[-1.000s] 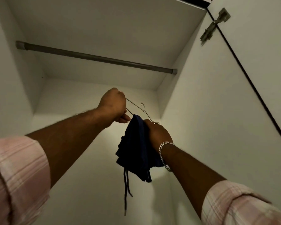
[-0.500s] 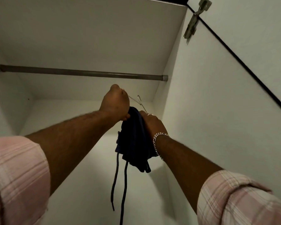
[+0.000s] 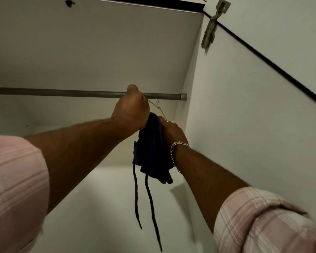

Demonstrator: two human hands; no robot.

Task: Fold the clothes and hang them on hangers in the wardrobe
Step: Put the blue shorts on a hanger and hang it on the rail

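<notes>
While left hand [image 3: 130,110] fists hanger [image 3: 158,107] near rod [image 3: 62,93], right hand [image 3: 172,131] grips dark garment [image 3: 151,152].

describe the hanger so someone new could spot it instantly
Find the grey rail across the top of the white wardrobe. Just below its right end, between the left hand and right hand, a thin wire hanger carries dark shorts. It is the only shiny metal wire there.

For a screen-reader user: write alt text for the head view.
Two hands lift a wire hanger carrying a folded dark garment toward a grey wardrobe rail; its hook is just below the rail. The left hand grips the hanger, the right hand grips its other end and the garment, whose drawstrings dangle.
</notes>
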